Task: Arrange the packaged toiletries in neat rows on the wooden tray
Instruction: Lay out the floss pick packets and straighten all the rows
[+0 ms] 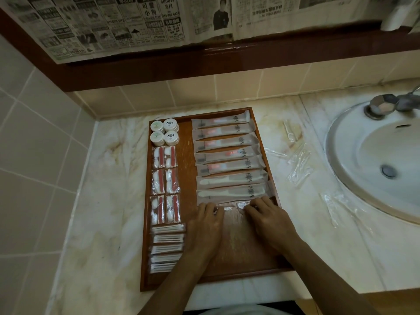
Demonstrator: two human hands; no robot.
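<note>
On wooden tray (188, 178), right column: both hands (236, 221) side by side at near end of row of long sachets (229, 164).

Risk: fingertips push forward, nudge nearest sachet (231, 193), skew whole overlapped row; likely cause is pressing too hard. Slick wrap may slide.

Small clear packet (230, 207) lies across tray, between hands, just under fingertips. Left hand (205, 223) fingers curled on its left end, right hand (267, 220) fingers curled on right end; true pinch or mere press, cannot tell.

Left column of cotton-bud packs (167, 248) just beside left wrist; sleeve-free forearm could brush it.
</note>
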